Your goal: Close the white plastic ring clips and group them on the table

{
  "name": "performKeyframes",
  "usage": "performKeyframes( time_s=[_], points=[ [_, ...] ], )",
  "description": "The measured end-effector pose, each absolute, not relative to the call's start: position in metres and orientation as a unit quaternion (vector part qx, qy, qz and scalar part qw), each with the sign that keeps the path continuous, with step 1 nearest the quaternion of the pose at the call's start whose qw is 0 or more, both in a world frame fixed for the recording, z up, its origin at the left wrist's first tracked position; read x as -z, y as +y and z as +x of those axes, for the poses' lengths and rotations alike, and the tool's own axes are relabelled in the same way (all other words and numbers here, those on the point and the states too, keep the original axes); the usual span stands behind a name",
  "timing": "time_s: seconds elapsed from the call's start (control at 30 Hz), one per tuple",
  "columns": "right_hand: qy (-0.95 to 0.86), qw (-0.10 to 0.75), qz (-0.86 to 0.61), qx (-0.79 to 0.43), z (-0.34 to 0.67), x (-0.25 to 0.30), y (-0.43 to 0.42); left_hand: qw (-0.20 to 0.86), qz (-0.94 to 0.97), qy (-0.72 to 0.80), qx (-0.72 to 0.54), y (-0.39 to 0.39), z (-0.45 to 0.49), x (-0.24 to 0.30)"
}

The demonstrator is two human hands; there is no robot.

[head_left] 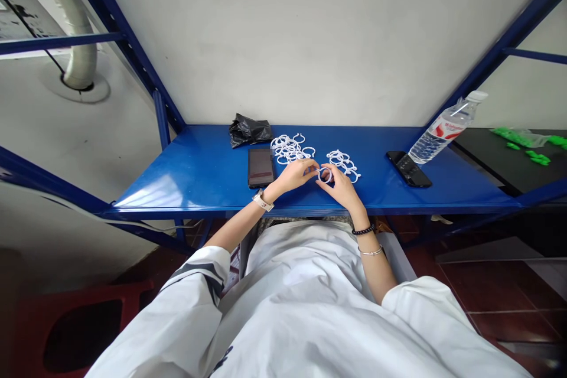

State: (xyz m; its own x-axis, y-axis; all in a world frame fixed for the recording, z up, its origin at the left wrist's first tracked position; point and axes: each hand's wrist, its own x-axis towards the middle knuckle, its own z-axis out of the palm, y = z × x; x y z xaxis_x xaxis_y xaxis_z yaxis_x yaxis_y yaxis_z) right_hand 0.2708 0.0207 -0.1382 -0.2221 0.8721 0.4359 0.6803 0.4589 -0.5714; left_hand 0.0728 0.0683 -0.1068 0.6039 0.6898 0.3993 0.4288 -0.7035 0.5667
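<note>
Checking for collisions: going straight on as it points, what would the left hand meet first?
The left hand likely meets the white ring in the right hand first; depth is unclear.

Blue bench top (212, 171), set against a pale wall; surface smooth and glossy, glare patch toward left end.
On it, left to right: crumpled black plastic bag (248, 130) at rear edge; dark flat device (261, 169) just in front of bag; larger heap of white rings (287, 145), overlapping; smaller cluster of white rings (339, 158), near heap; black phone (410, 169), lying flat; clear bottle (444, 129), red-and-white label, close behind phone.
</note>
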Motion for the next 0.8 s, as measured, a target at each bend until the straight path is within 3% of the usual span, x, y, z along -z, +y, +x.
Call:
performKeyframes(
  time_s=[0.4, 0.8],
  points=[
    [-0.781, 0.357, -0.495, -0.131, 0.271, 0.137, 0.016, 0.411, 0.783, 0.277, -0.375, 0.057, 0.078, 0.099],
    [-0.804, 0.332, -0.484, -0.095, 0.269, 0.137, 0.017, 0.359, 0.837, 0.264, -0.319, 0.057, 0.078, 0.102]
  ],
)
